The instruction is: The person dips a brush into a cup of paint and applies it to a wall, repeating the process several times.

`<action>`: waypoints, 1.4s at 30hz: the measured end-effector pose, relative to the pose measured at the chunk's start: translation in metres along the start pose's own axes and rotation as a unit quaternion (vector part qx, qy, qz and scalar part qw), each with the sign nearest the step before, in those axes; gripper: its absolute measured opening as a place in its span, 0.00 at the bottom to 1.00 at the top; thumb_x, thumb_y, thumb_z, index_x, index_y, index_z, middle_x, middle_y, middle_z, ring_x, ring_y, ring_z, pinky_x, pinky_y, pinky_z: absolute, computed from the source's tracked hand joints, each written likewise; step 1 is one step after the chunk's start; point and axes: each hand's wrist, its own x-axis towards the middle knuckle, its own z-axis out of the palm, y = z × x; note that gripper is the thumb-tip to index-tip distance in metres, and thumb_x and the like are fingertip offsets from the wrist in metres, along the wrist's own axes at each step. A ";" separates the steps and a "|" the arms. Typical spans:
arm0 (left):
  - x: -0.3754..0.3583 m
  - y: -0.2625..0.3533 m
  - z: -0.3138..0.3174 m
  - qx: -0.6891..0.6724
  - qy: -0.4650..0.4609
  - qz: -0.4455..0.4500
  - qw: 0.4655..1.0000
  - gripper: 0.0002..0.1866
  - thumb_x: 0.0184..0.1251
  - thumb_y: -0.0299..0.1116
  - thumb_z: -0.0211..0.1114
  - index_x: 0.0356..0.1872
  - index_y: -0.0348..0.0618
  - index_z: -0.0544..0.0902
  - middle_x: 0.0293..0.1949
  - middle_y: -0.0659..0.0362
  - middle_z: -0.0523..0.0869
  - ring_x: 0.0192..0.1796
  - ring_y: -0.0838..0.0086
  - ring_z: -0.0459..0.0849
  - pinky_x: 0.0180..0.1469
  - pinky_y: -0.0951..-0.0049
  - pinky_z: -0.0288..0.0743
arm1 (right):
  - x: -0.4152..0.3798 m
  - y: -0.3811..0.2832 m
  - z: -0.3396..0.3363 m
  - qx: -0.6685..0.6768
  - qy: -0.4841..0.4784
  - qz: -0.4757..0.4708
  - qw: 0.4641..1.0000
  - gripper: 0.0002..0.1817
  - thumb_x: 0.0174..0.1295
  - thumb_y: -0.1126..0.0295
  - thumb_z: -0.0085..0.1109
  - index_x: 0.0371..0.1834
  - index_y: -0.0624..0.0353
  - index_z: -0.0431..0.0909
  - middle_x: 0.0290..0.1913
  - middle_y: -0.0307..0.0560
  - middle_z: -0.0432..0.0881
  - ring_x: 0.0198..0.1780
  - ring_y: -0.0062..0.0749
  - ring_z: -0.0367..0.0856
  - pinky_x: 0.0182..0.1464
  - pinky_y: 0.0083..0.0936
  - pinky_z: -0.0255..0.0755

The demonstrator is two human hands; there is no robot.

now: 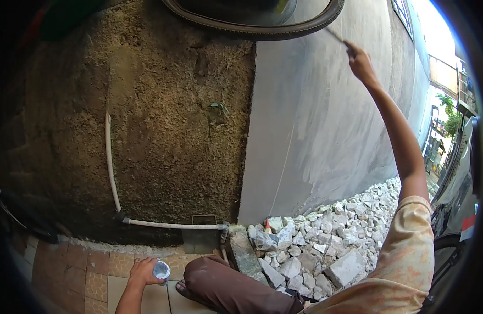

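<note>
Low at the left, my left hand (143, 271) is wrapped round a small plastic cup (161, 270) with pale grey paint in it. My right hand (361, 62) is raised high and closed on the thin handle of what looks like a paintbrush (334, 35). The handle points up and left toward a bicycle tyre (262, 32), and its far end cannot be made out. Behind it stands a smooth grey wall (325, 104) with streaky lighter brush marks.
Left of the grey part is a rough brown wall (168, 125) with a white pipe (111, 162) along it. Broken stones (330, 230) lie at the wall's foot, beside a concrete edge (246, 256). Tiles (97, 261) cover the floor. A bicycle wheel (451, 256) stands at right.
</note>
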 end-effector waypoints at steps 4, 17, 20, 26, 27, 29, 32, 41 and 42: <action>0.006 -0.011 0.011 0.005 -0.004 -0.003 1.000 0.56 0.39 0.61 0.86 0.75 0.51 0.76 0.74 0.55 0.79 0.77 0.61 0.76 0.87 0.47 0.52 | -0.019 0.015 0.028 -0.062 0.068 -0.039 0.995 0.23 0.74 0.73 0.54 0.71 0.51 0.82 0.48 0.68 0.84 0.52 0.62 0.84 0.55 0.51 0.76; 0.009 -0.009 0.002 0.010 0.019 -0.004 1.000 0.57 0.38 0.61 0.86 0.74 0.49 0.76 0.72 0.53 0.80 0.77 0.59 0.76 0.87 0.48 0.52 | -0.166 -0.086 0.074 -0.072 -0.409 -0.023 0.909 0.23 0.72 0.76 0.59 0.68 0.48 0.85 0.56 0.63 0.89 0.53 0.57 0.89 0.58 0.47 0.80; 0.003 -0.012 -0.001 -0.005 0.032 -0.010 0.999 0.56 0.38 0.60 0.87 0.74 0.49 0.76 0.72 0.53 0.80 0.77 0.59 0.76 0.87 0.48 0.53 | -0.075 -0.060 0.038 -0.051 -0.199 0.030 0.978 0.21 0.75 0.74 0.57 0.69 0.51 0.84 0.54 0.66 0.88 0.51 0.57 0.89 0.56 0.43 0.79; -0.005 -0.023 0.000 -0.003 0.014 -0.040 0.999 0.56 0.37 0.57 0.88 0.73 0.50 0.76 0.73 0.55 0.80 0.77 0.61 0.76 0.86 0.47 0.54 | -0.046 -0.062 0.018 -0.082 0.100 -0.034 0.991 0.24 0.74 0.77 0.56 0.72 0.50 0.81 0.41 0.63 0.82 0.44 0.58 0.82 0.49 0.47 0.75; -0.006 -0.024 -0.001 -0.001 0.018 -0.040 0.999 0.56 0.37 0.57 0.88 0.74 0.50 0.76 0.73 0.55 0.79 0.77 0.62 0.76 0.86 0.47 0.54 | -0.058 -0.045 0.036 -0.081 0.089 -0.066 0.991 0.25 0.75 0.78 0.56 0.73 0.50 0.80 0.39 0.60 0.82 0.42 0.54 0.82 0.49 0.45 0.75; -0.005 -0.023 -0.005 -0.002 0.021 -0.038 0.999 0.56 0.37 0.57 0.88 0.74 0.51 0.76 0.74 0.55 0.79 0.77 0.62 0.75 0.86 0.47 0.53 | -0.127 -0.037 0.075 -0.145 -0.028 -0.036 0.988 0.21 0.74 0.76 0.57 0.68 0.52 0.82 0.42 0.59 0.80 0.41 0.55 0.82 0.46 0.46 0.76; -0.001 -0.017 -0.010 -0.002 0.011 -0.043 0.999 0.56 0.38 0.57 0.88 0.74 0.51 0.76 0.75 0.55 0.78 0.78 0.63 0.74 0.87 0.48 0.52 | -0.264 -0.083 0.100 -0.139 -0.246 -0.022 0.959 0.25 0.76 0.74 0.53 0.74 0.45 0.77 0.43 0.60 0.79 0.40 0.60 0.84 0.40 0.54 0.78; -0.002 0.008 -0.011 -0.010 -0.001 -0.008 1.000 0.55 0.38 0.57 0.88 0.72 0.50 0.77 0.73 0.54 0.79 0.77 0.61 0.75 0.87 0.48 0.51 | -0.226 -0.088 0.075 -0.078 -0.320 -0.016 0.944 0.22 0.74 0.72 0.56 0.70 0.45 0.82 0.44 0.64 0.83 0.45 0.60 0.85 0.48 0.52 0.78; -0.002 0.009 -0.010 -0.008 -0.003 -0.007 1.000 0.55 0.38 0.57 0.88 0.72 0.50 0.77 0.73 0.54 0.79 0.77 0.61 0.75 0.87 0.48 0.51 | -0.199 -0.067 0.077 -0.080 -0.227 -0.054 0.969 0.22 0.74 0.74 0.56 0.69 0.47 0.82 0.45 0.64 0.83 0.45 0.61 0.85 0.47 0.52 0.78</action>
